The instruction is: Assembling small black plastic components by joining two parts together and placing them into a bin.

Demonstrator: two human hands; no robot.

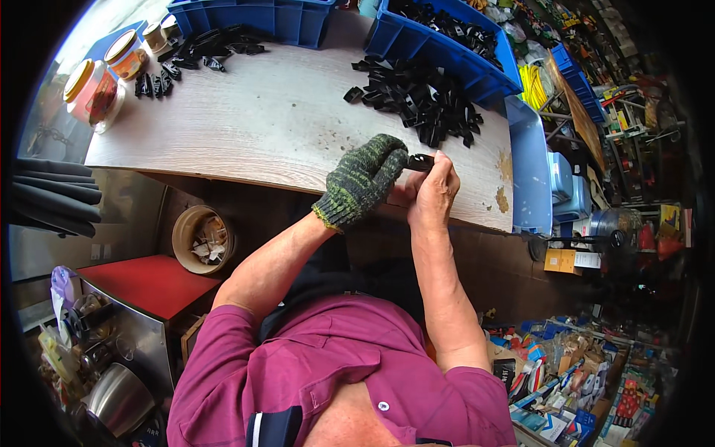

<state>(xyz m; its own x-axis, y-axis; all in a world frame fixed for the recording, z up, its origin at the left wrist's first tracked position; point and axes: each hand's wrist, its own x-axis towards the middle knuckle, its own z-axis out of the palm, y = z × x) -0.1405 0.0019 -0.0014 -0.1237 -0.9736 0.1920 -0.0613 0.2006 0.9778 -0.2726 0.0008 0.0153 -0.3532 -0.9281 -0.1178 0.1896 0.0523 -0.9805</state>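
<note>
My left hand (363, 177) wears a dark green knitted glove and is closed around one end of a small black plastic part (421, 162). The bare thumb and fingers of my right hand (434, 190) pinch the part's other end. Both hands meet over the table's near edge. Just beyond them lies a heap of similar black parts (424, 97) on the pale wood-grain table (261, 119). A smaller group of black parts (208, 48) lies at the table's far left. What kind of part it is, I cannot make out.
Two blue crates (257, 22) (447, 56) stand at the back, the right one holding black parts. Lidded jars (93, 93) sit at the left end. A light blue bin (530, 164) adjoins the right edge. Below the table is a bucket of scraps (182, 235) beside a red-topped cabinet (149, 283).
</note>
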